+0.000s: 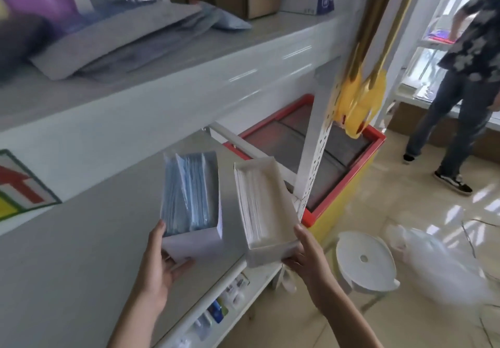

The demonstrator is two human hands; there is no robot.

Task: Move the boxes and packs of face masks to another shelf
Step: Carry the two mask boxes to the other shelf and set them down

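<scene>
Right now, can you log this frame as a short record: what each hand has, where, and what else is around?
left hand: holds open box of blue masks
right hand: holds open box of white masks
position: both boxes above the grey shelf, near its end
upper shelf: flat mask packs
floor: white stool, red-rimmed freezer
background: another person standing

Bright daylight enters through the windows at upper right, glaring off the glossy floor. Motion blur smears everything; wide-angle distortion bends the edges.
</scene>
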